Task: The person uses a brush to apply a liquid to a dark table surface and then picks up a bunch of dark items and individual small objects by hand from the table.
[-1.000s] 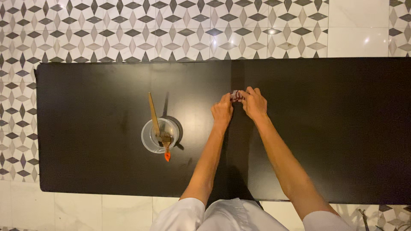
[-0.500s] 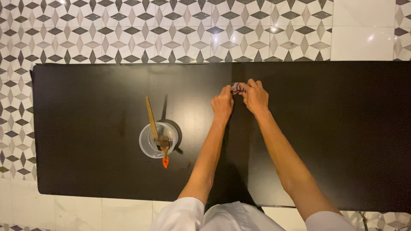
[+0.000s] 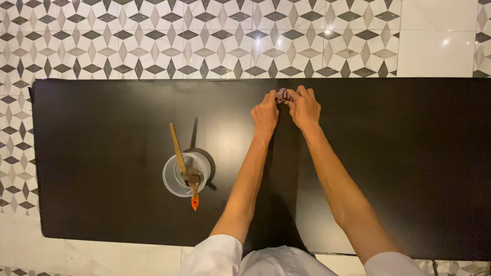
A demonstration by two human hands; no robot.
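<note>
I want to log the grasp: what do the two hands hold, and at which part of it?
Both hands, left hand and right hand, pinch a small reddish object between their fingertips, one on each side. It is too small to identify.

Smooth black table with a soft sheen, clear glossy plastic cup, pale wooden stick standing in it, orange plastic-looking tip, glossy patterned floor tiles, white cloth sleeves
</note>
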